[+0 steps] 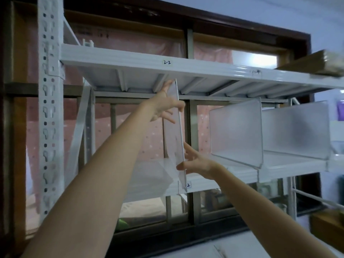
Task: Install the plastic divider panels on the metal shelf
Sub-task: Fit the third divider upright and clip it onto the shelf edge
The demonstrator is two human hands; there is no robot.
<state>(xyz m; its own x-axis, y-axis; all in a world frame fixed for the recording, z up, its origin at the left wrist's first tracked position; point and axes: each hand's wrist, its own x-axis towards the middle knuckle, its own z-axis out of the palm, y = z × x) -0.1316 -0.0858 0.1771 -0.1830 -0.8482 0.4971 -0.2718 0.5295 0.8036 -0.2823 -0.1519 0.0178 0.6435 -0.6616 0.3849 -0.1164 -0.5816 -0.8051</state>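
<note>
A clear plastic divider panel (175, 138) stands nearly upright between two white metal shelves, its top close to the underside of the upper shelf (130, 58) and its foot at the front edge of the lower shelf (232, 177). My left hand (165, 105) grips the panel near its top. My right hand (197, 162) holds its lower front edge with fingers spread. Two more divider panels (236, 135) (296, 131) stand upright on the lower shelf to the right.
A white perforated upright post (49, 112) rises at the left. A flat cardboard piece (320, 64) lies on the upper shelf at right. Behind the rack is a dark-framed window (189, 228) with pink curtain. A wooden box (329, 228) sits low right.
</note>
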